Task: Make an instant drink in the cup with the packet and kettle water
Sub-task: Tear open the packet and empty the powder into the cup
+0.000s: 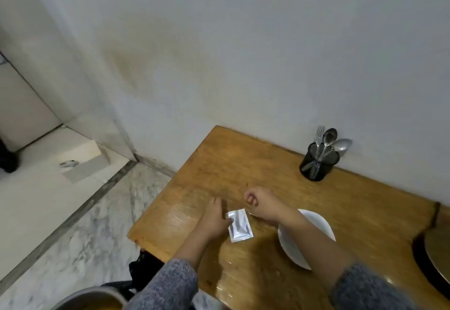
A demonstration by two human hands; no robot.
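Observation:
A small silver packet (240,225) lies flat on the wooden table (267,163). My left hand (215,217) rests at its left edge, thumb and fingers pinching that side. My right hand (259,203) hovers just beyond the packet's far right corner, its fingers curled in with nothing visible in them. A white cup (291,246) stands on the table to the right of the packet, partly covered by my right forearm. No kettle can be clearly made out.
A black holder (315,166) with spoons and a fork stands against the wall at the back. A round metal object with a dark rim (435,256) sits at the right edge. A metal pot (90,300) is at the bottom left, beyond the table's left edge.

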